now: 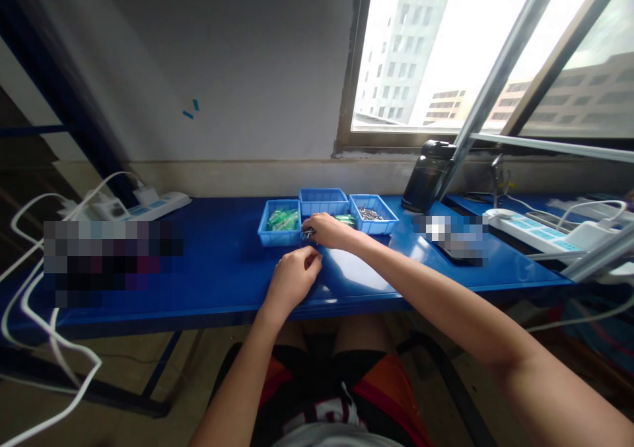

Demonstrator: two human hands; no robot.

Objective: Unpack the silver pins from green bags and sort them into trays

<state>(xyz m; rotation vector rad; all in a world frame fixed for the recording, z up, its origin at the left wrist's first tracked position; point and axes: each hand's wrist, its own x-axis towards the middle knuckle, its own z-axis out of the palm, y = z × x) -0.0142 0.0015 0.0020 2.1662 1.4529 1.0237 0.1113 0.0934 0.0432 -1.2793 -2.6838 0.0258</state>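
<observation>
My right hand [327, 230] reaches across from the right, its fingers closed on small shiny metal pieces [308, 233] too small to name. Just nearer to me, my left hand [294, 273] rests low over the blue table [212, 269] with curled fingers; what they hold, if anything, is hidden. To the left of my right hand stands a blue bin [280, 238] of green pieces [282, 220]. A second blue bin [323, 199] is behind the hand. More green pieces [345, 220] show beyond my wrist. Another blue bin [381, 228] at the right contains small dark and silvery metal parts [369, 214].
A black bottle [426, 175] stands at the back right, near a blurred-out item [453, 241]. Power strips lie at the left [163, 206] and right [529, 230], with white cables [37, 302] trailing over the left edge. A metal pole [500, 77] rises at the right.
</observation>
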